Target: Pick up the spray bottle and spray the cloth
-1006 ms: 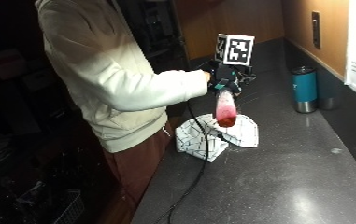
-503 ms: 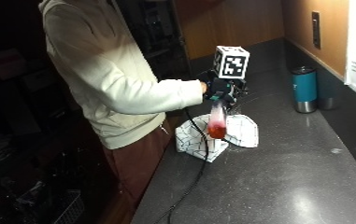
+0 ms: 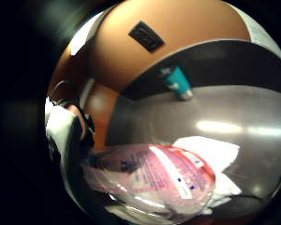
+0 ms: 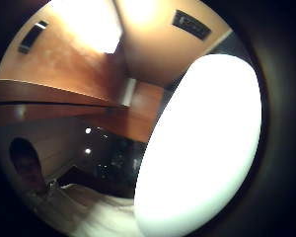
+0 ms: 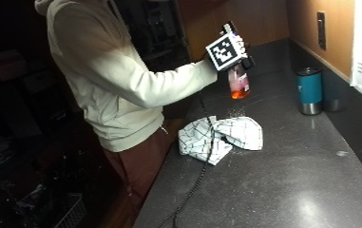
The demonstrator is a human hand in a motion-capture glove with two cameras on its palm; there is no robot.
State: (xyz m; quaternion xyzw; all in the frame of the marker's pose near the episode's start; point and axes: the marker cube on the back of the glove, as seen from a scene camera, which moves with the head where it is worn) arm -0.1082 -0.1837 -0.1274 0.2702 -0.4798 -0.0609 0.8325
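Dark counter (image 5: 307, 190) – right hand (image 5: 242, 50) grips bottle (image 5: 238, 81) above cloth (image 5: 222, 137); nozzle aimed off, spray could miss.

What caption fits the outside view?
Gloved right hand holds the spray bottle above the checked cloth on the dark counter.

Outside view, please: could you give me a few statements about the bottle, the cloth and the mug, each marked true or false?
1. The gloved right hand holds the spray bottle up off the counter. True.
2. The cloth is draped over the teal mug. False: it lies crumpled on the counter, apart from the mug.
3. The teal mug stands upright near the wall. True.
4. The bottle holds blue liquid. False: the liquid looks pink to orange.
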